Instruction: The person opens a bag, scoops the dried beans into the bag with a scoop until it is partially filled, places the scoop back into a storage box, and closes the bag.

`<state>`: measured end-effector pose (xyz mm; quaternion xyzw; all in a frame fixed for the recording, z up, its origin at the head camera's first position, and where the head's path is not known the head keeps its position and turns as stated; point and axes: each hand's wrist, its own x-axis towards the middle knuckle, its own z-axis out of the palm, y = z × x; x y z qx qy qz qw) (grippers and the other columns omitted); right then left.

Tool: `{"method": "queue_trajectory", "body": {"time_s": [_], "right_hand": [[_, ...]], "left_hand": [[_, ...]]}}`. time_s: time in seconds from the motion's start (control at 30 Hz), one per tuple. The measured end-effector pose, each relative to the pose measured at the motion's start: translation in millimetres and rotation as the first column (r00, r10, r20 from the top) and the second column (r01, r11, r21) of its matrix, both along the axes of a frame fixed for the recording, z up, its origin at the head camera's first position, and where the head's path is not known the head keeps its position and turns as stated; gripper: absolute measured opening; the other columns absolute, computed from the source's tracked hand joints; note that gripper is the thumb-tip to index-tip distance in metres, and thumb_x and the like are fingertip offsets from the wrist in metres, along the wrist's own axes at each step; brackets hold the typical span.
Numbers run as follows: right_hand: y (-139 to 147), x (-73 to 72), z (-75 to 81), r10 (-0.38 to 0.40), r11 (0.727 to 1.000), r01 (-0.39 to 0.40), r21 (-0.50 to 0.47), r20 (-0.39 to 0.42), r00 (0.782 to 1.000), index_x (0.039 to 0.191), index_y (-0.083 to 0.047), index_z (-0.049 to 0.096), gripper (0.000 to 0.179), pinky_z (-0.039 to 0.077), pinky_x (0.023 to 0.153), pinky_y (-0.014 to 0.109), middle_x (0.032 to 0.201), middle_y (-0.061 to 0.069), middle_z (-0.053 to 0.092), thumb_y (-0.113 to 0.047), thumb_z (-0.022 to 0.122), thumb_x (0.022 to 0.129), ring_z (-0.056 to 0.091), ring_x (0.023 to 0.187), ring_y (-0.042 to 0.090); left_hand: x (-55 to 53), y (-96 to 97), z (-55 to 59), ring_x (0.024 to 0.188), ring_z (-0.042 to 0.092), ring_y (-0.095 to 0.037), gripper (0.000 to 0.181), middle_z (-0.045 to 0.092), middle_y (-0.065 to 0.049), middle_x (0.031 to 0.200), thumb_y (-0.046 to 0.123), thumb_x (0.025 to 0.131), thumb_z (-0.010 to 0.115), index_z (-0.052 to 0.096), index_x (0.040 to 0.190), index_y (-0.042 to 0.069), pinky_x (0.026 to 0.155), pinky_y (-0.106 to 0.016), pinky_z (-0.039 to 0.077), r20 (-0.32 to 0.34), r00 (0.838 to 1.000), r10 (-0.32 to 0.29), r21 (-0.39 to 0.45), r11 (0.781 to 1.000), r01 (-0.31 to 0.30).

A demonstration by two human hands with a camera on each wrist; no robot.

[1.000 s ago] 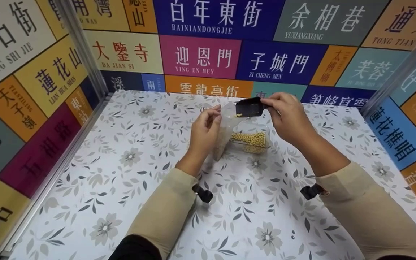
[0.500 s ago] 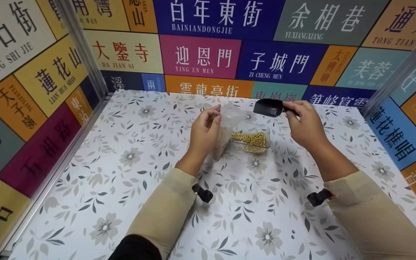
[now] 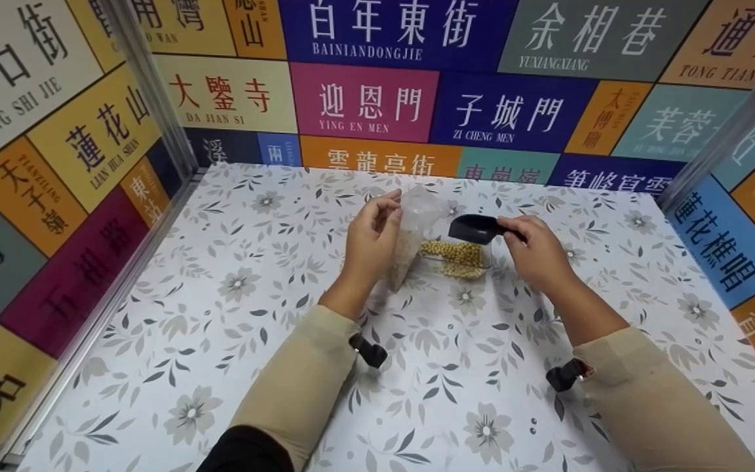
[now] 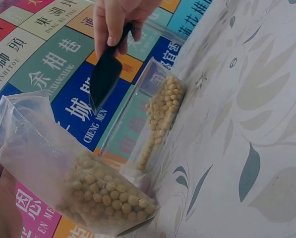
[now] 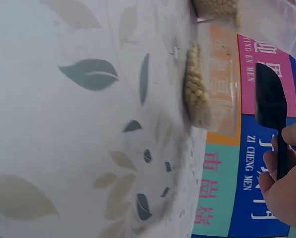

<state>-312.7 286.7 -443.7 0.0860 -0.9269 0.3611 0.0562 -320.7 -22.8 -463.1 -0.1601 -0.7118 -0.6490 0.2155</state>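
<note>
My left hand (image 3: 372, 239) holds a clear plastic bag (image 3: 425, 204) upright by its upper left side. Round pale yellow beans, which look like soybeans (image 4: 108, 196), fill its lower part. In my right hand (image 3: 541, 257) is a black scoop (image 3: 472, 229), gripped by its handle. The scoop hangs above the back of a clear rectangular container (image 4: 128, 119), apart from the bag. More of these beans (image 4: 165, 101) lie in the container, heaped toward its right end. In the head view the bag hides the container's left end. No beans can be made out in the scoop.
A white cloth (image 3: 286, 393) with grey flowers and leaves covers the table. Behind it stands a wall panel (image 3: 364, 101) of coloured blocks with writing, and similar panels flank both sides. Metal posts (image 3: 154, 85) mark the corners.
One second ago the scoop was tipped at the bag's mouth with a few beans at its edge. It moved away right, then came down and slightly left over the container. My left hand stayed still.
</note>
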Motion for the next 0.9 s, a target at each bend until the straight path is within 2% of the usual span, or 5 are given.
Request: {"method": "queue_trajectory", "body": {"time_s": [0.27,0.53,0.77,0.9], "right_hand": [[-11.3,3.1,-19.8,0.088,0.996,-0.089,0.018,0.059,0.994,0.149,-0.011,0.062,0.038,0.051,0.116,0.053,0.149,0.013,0.059,-0.016,0.052,0.113,0.056,0.142,0.035],[-18.7,4.4,-29.2,0.097,0.994,-0.098,0.046,0.033,0.995,0.147,-0.008,0.064,0.036,0.055,0.115,0.053,0.144,0.013,0.063,-0.014,0.054,0.112,0.059,0.139,0.035],[-21.3,2.3,-32.8,0.083,0.99,-0.088,0.109,0.046,0.996,0.145,-0.008,0.066,0.036,0.048,0.12,0.057,0.144,0.013,0.063,-0.015,0.054,0.111,0.056,0.14,0.038],[-22.3,1.7,-34.7,0.085,0.991,-0.088,0.103,0.026,0.996,0.142,-0.006,0.068,0.035,0.047,0.12,0.058,0.142,0.014,0.065,-0.012,0.054,0.11,0.056,0.14,0.039]], "left_hand": [[0.0,-0.2,0.9,0.136,0.065,-0.015,0.013,0.069,-0.005,0.146,0.015,0.11,0.06,0.066,0.117,0.007,0.117,-0.022,0.052,0.007,1.0,0.0,0.006,1.0,0.0],[0.5,-0.5,0.7,0.137,0.065,-0.016,0.013,0.069,-0.005,0.146,0.015,0.11,0.06,0.066,0.117,0.006,0.118,-0.021,0.051,0.001,1.0,-0.007,0.011,1.0,0.007],[-0.1,-0.3,1.3,0.137,0.066,-0.016,0.013,0.069,-0.009,0.146,0.016,0.11,0.059,0.066,0.116,0.006,0.116,-0.022,0.053,-0.011,1.0,-0.001,-0.017,1.0,0.001],[-0.6,-0.2,1.3,0.136,0.066,-0.017,0.013,0.069,-0.011,0.146,0.014,0.11,0.06,0.066,0.116,0.005,0.116,-0.022,0.053,-0.013,1.0,0.004,-0.02,1.0,-0.005]]}}
